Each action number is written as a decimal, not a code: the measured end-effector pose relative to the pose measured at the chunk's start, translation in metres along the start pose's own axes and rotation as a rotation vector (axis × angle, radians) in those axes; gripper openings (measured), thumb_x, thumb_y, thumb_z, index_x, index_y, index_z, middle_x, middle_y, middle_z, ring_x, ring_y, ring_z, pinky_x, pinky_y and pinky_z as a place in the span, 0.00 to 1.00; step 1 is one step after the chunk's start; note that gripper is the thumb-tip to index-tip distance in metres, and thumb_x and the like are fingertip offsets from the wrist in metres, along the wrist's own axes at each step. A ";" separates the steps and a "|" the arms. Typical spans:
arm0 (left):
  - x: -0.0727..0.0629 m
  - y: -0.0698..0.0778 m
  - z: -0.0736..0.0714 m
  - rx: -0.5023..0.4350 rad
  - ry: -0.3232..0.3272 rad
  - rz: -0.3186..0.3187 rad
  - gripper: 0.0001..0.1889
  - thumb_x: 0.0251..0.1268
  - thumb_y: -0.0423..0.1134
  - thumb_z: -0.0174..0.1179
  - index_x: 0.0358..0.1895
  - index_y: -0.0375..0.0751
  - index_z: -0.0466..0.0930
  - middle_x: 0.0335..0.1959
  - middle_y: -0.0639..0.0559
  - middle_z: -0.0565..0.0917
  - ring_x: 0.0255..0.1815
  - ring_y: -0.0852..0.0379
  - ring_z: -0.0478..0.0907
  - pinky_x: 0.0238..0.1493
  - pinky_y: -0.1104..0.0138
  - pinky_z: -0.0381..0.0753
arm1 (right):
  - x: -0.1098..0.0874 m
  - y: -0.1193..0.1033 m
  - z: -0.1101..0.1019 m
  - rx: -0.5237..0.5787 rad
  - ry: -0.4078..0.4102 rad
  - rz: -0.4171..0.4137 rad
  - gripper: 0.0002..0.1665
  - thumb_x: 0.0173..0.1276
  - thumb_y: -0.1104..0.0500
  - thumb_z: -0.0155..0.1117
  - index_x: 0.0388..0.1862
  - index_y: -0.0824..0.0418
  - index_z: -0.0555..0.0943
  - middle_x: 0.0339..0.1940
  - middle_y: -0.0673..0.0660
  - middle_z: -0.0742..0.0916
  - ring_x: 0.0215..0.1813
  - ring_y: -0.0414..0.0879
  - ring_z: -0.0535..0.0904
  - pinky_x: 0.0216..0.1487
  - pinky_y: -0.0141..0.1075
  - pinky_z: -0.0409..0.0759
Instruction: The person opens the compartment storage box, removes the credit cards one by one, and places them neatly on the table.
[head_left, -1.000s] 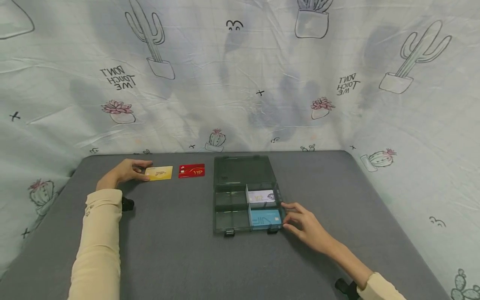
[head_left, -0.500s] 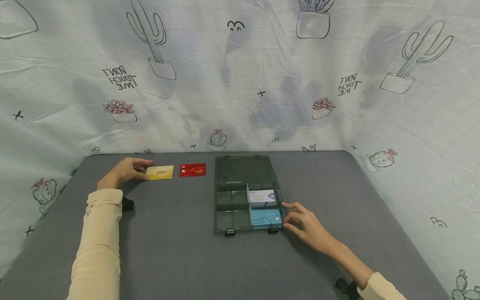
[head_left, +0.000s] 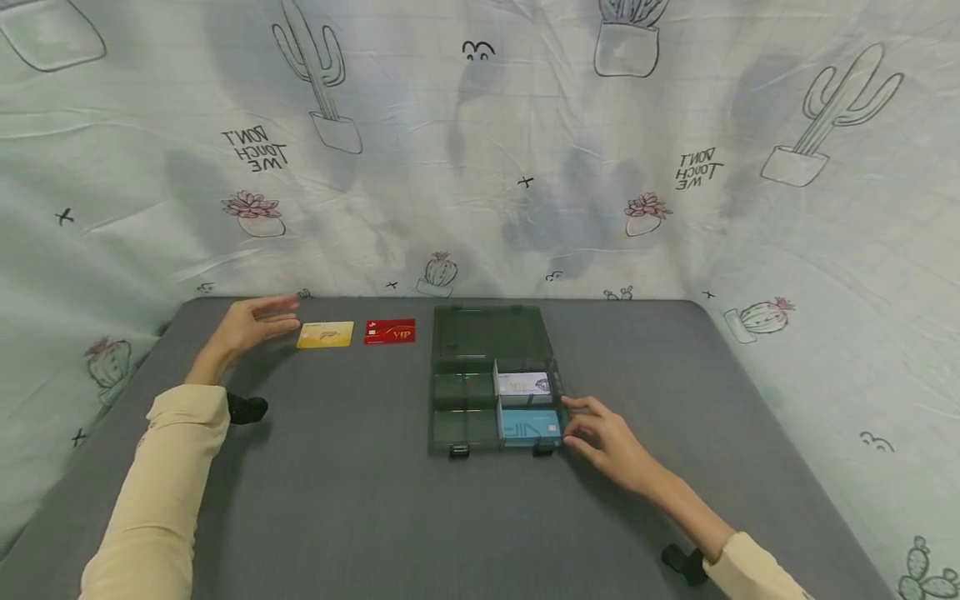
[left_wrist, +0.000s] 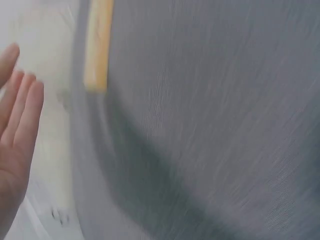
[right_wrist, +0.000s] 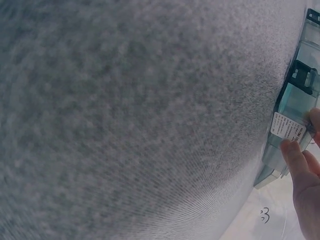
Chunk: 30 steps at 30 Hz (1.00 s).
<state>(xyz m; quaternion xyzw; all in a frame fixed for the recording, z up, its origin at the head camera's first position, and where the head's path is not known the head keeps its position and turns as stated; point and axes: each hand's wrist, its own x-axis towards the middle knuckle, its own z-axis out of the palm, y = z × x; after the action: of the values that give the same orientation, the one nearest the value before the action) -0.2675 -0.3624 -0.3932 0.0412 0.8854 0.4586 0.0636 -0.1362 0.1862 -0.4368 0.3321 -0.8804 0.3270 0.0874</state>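
My left hand point(head_left: 255, 323) is raised off the grey table beside a yellow card point(head_left: 326, 335), its fingers extended and holding nothing. In the left wrist view the yellow card point(left_wrist: 98, 47) is blurred, apart from the fingers. A red VIP card point(head_left: 390, 332) lies just right of the yellow one. My right hand point(head_left: 611, 442) touches the right side wall of a dark see-through divided box point(head_left: 465, 429) with its lid point(head_left: 491, 333) laid back. In the right wrist view fingertips rest by a white label point(right_wrist: 287, 127) on that wall.
White cards point(head_left: 523, 383) and blue cards point(head_left: 530, 424) lie in the box's right compartments. Two black latches, one of them the left latch point(head_left: 459, 451), stick out at its front. A cactus-print cloth point(head_left: 397, 167) hangs behind the grey table point(head_left: 360, 500).
My left hand has let go of the yellow card and lifted back to the left, its fingers straightening. The yellow card stays on the table. My right hand keeps its place at the box.
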 end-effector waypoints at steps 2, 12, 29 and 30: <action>-0.006 0.007 0.009 -0.068 0.011 0.020 0.34 0.67 0.40 0.61 0.72 0.32 0.58 0.67 0.32 0.66 0.47 0.76 0.75 0.52 0.66 0.78 | 0.000 0.000 0.000 -0.004 -0.002 0.003 0.03 0.61 0.65 0.68 0.29 0.61 0.82 0.55 0.69 0.78 0.50 0.59 0.81 0.43 0.42 0.83; -0.049 0.057 0.075 -0.421 -0.133 0.037 0.35 0.64 0.35 0.63 0.71 0.32 0.59 0.68 0.38 0.68 0.55 0.67 0.76 0.55 0.66 0.75 | 0.003 -0.001 0.002 -0.002 -0.004 0.009 0.03 0.62 0.64 0.68 0.29 0.62 0.82 0.56 0.69 0.78 0.52 0.61 0.79 0.46 0.43 0.82; -0.063 0.130 0.210 -0.735 -0.317 0.036 0.27 0.66 0.29 0.59 0.68 0.31 0.65 0.66 0.35 0.70 0.64 0.44 0.71 0.62 0.57 0.69 | -0.003 -0.001 0.004 -0.028 -0.008 0.032 0.07 0.57 0.69 0.70 0.29 0.60 0.82 0.55 0.67 0.78 0.54 0.60 0.79 0.46 0.41 0.82; -0.063 0.132 0.218 -0.711 -0.314 0.042 0.26 0.66 0.29 0.59 0.67 0.30 0.66 0.65 0.35 0.71 0.63 0.45 0.71 0.62 0.57 0.70 | -0.004 -0.002 0.005 -0.018 -0.010 0.035 0.07 0.57 0.69 0.70 0.29 0.60 0.82 0.55 0.67 0.78 0.54 0.61 0.79 0.46 0.41 0.82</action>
<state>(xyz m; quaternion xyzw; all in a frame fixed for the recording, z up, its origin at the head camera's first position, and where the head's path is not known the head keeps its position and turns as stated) -0.1709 -0.1190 -0.4050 0.1042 0.6498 0.7261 0.1992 -0.1313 0.1842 -0.4413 0.3175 -0.8895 0.3187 0.0801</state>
